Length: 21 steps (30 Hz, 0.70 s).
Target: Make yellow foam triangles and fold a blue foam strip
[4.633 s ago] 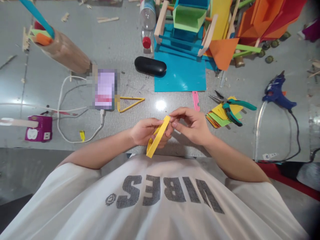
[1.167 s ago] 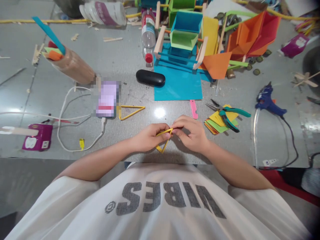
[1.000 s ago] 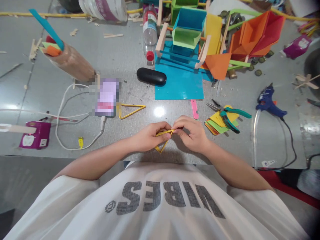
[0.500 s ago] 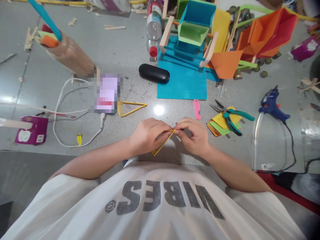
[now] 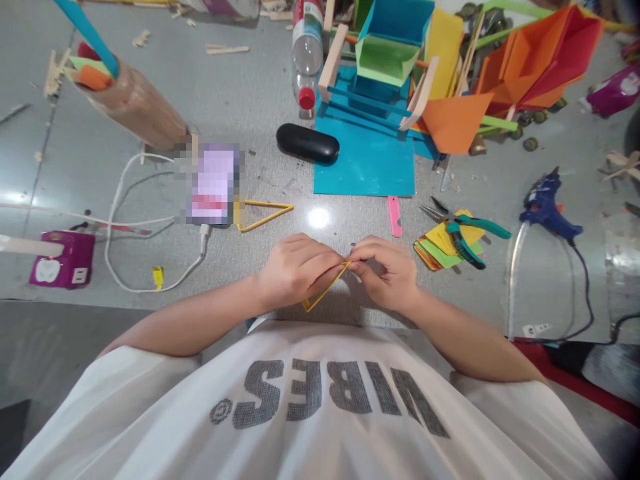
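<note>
Head view: the grey surface [image 5: 260, 180] extends ahead of me. The blue sheet [image 5: 363, 175] lies on it, beyond my hands. Pliers [image 5: 463, 247] rest across a stack of coloured paper [image 5: 436, 237], right of my right hand [image 5: 385, 272]. My left grip [image 5: 303, 272] is closed on a yellow paper frame [image 5: 327, 288], partly covering it; my right grip pinches its far corner. The frame is between my hands, near my shirt [image 5: 330, 440]. A yellow triangle [image 5: 267, 219] lies beyond my left hand. A pink strip [image 5: 395, 217] lies beyond my right.
</note>
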Motion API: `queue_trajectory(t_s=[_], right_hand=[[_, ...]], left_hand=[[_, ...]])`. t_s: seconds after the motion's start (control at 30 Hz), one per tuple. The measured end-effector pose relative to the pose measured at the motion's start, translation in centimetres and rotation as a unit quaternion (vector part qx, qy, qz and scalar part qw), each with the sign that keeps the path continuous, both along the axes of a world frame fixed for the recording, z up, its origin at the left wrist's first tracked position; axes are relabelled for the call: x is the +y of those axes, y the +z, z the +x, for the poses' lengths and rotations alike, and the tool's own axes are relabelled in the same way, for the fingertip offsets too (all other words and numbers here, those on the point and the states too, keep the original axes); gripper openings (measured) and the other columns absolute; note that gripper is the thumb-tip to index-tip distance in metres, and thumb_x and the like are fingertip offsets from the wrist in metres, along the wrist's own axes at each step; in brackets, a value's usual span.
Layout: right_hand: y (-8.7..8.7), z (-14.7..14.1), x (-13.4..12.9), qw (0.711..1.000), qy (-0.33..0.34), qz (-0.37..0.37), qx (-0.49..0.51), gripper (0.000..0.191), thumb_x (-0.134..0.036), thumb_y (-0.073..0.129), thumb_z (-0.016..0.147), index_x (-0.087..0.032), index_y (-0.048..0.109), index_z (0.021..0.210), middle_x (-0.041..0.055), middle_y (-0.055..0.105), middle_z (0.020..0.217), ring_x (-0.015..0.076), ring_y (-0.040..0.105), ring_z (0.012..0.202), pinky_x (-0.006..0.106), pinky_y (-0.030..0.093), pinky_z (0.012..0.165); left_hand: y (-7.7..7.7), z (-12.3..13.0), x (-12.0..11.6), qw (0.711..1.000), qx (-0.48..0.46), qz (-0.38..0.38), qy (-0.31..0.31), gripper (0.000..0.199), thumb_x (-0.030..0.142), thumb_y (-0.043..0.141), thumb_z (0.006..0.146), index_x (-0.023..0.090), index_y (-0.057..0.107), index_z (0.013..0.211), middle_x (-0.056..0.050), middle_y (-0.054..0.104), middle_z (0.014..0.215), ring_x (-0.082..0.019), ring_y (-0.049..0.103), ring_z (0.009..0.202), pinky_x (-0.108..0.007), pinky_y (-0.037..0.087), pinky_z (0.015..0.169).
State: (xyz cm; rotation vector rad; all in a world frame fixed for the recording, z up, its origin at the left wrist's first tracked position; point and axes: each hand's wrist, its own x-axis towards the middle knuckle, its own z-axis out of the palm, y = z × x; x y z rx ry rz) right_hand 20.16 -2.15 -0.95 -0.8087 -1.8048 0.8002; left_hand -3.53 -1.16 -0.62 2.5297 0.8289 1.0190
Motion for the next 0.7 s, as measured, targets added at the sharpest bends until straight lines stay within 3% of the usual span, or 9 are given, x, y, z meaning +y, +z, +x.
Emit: queue_trajectory(t_s=[0.2, 0.57, 0.7], right_hand=[[-0.15, -0.02, -0.09, 1.000, 0.011, -0.006, 0.003, 0.014, -0.011, 0.076, 0.102, -0.024, 0.079, 0.101, 0.0025, 0.080, 0.086, 0.0170, 0.075, 0.075, 0.030, 0.061, 0.067], [0.00, 0.07, 0.21, 0.999, 0.031, -0.002, -0.017, 0.013, -0.013, 0.072, 0.105, -0.023, 0.075, 0.098, 0.0021, 0.078, 0.083, 0.0157, 0.073, 0.074, 0.029, 0.058, 0.067], [0.43, 0.42, 0.70, 0.999, 0.023, -0.029, -0.036, 0.014, -0.015, 0.069, 0.107, -0.024, 0.073, 0.096, 0.0018, 0.075, 0.082, 0.0163, 0.070, 0.074, 0.031, 0.056, 0.066]], left_hand=[[0.07, -0.15, -0.35, 0.999, 0.035, -0.030, 0.009, 0.016, 0.033, 0.068, 0.110, 0.026, 0.076, 0.099, -0.002, 0.089, 0.092, -0.019, 0.080, 0.077, -0.036, 0.055, 0.076], [0.23, 0.00, 0.05, 1.000, -0.010, -0.005, -0.008, 0.009, 0.024, 0.067, 0.106, 0.024, 0.073, 0.099, -0.002, 0.087, 0.090, -0.018, 0.079, 0.076, -0.035, 0.054, 0.074], [0.80, 0.12, -0.02, 0.996, -0.028, -0.087, -0.017, 0.011, 0.024, 0.066, 0.104, 0.022, 0.076, 0.109, -0.005, 0.087, 0.096, -0.020, 0.080, 0.080, -0.035, 0.056, 0.075]])
